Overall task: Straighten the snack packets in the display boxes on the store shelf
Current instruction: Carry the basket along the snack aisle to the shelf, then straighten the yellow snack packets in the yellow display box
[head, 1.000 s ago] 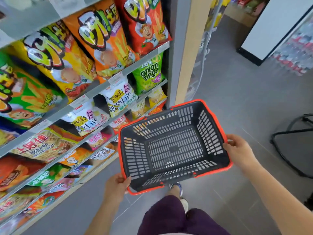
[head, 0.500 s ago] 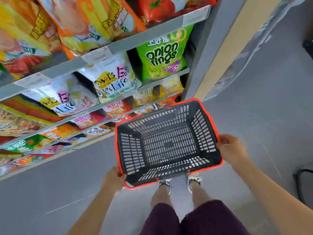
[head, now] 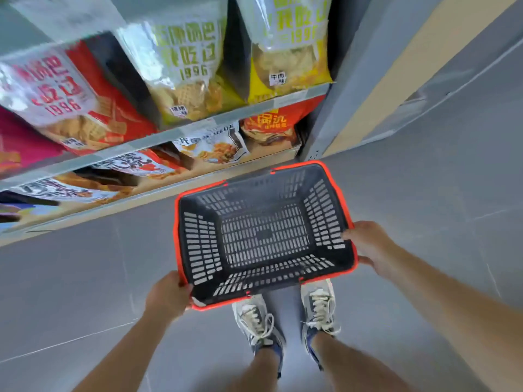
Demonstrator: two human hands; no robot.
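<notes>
Head view looks straight down past two bare forearms, cut off by the bottom edge, to a pair of laced shoes [head: 256,321] on a grey tiled floor [head: 85,292] crossed by thin pale joints. Just above the shoes a black slotted basket [head: 198,250] with an orange rim is held roughly level. The left hand [head: 167,295] curls round its near left corner, and the right hand [head: 370,250] grips the right rim, fingers over the edge onto the inner wall. Beyond the basket, apart from both hands, the snack packets [head: 186,72] stand in rows on a grey shelf [head: 119,149] unit at upper left. Pale ones printed 1996, with yellow and red lower halves, fill the higher tier; orange and white ones sit below, the lowest in a tan box [head: 271,149]. A grey post [head: 348,80] ends the unit, with a beige panel [head: 410,66] beside it. The packets at far left are blurred and cut by the frame, their print unreadable. Whether any packet sits crooked in its box I cannot tell.
</notes>
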